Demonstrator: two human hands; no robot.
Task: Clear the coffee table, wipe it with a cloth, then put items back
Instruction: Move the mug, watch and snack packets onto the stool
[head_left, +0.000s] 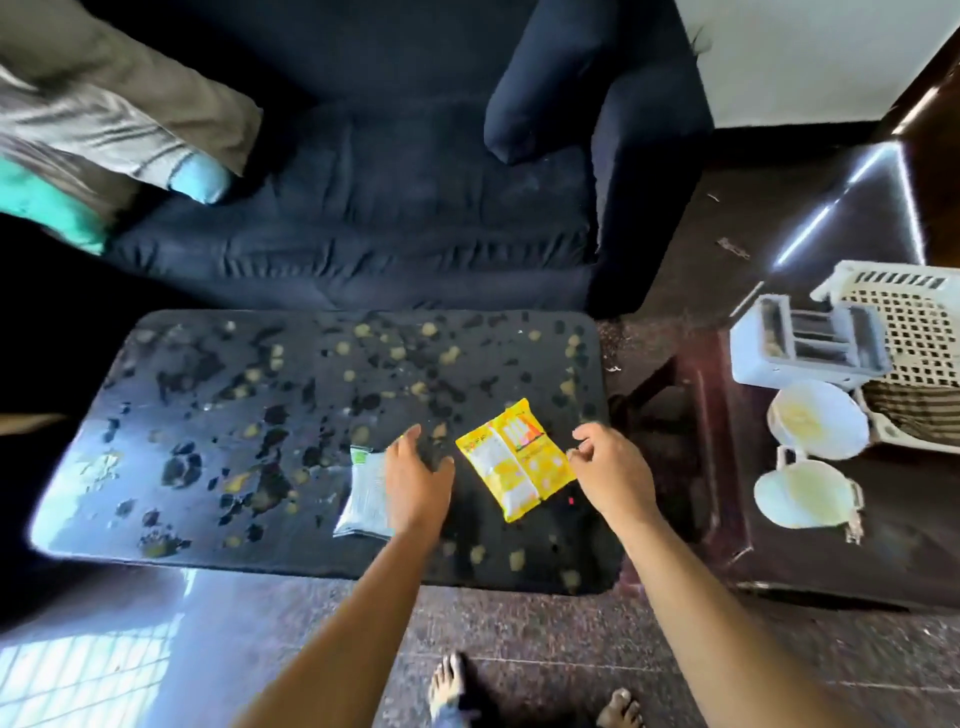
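Note:
The dark coffee table (218, 415) with a speckled, worn top fills the middle of the head view. A yellow snack packet (511, 460) lies flat near its right front part. A white and green packet (366, 493) lies to its left. My left hand (415, 475) hovers with relaxed fingers between the two packets, its edge over the white packet. My right hand (608, 467) is just right of the yellow packet, fingers loosely curled near its edge and holding nothing. No cloth is in view.
A dark blue sofa (395, 208) stands behind the table with cushions at its left. At the right, a dark side table (779, 561) carries a white toaster (805, 343), two white lidded bowls (815, 421) and a white basket (914, 332). My bare feet are on the floor.

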